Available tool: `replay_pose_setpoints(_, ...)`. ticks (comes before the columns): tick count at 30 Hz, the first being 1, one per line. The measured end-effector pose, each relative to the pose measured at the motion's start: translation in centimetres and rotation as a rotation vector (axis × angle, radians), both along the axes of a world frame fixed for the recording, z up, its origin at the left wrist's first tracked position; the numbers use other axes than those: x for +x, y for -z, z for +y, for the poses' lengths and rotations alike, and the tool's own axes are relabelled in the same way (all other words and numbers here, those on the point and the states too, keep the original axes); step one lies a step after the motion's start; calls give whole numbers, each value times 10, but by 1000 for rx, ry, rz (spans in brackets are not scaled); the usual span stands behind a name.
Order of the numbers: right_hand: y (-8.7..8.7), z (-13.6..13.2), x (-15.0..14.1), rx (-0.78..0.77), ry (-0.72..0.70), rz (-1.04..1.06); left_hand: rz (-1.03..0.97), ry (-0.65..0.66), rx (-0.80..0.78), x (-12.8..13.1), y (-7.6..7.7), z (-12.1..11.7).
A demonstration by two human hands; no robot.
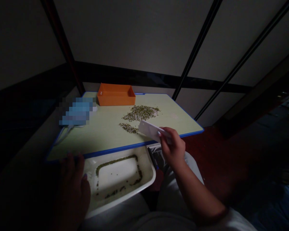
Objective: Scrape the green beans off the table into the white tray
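My right hand is closed on a flat white card, its far edge resting on the pale table top next to a small strip of green beans. A larger heap of green beans lies further back. My left hand grips the left rim of a white tray held just below the table's blue front edge. Beans line the tray's inner groove.
An orange box stands at the table's back edge. A blurred blue object with a white cord lies at the left. Dark frame bars rise behind the table. My lap is under the tray.
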State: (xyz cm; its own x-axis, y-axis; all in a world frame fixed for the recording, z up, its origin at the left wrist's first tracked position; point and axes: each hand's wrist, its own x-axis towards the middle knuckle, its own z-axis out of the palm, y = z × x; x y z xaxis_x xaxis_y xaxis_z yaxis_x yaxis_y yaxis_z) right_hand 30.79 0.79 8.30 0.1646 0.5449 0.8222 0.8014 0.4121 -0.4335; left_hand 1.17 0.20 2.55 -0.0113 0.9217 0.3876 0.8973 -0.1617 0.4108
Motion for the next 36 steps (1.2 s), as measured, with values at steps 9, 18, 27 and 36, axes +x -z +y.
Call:
replay_pose_setpoints(9, -2, 5, -9, -89, -23, -31, 32, -18, 13, -1, 0, 0)
replay_pose_setpoints(18, -8, 6, -22, -106, -101, -130, 88, 41, 156, -8, 18, 2)
replay_pose_setpoints(27, -9, -6, -34, -5, -108, -227, 76, 26, 139, -5, 16, 2)
replay_pose_setpoints(36, 0, -7, -28, -32, -107, -83, 78, 39, 149, -8, 17, 3)
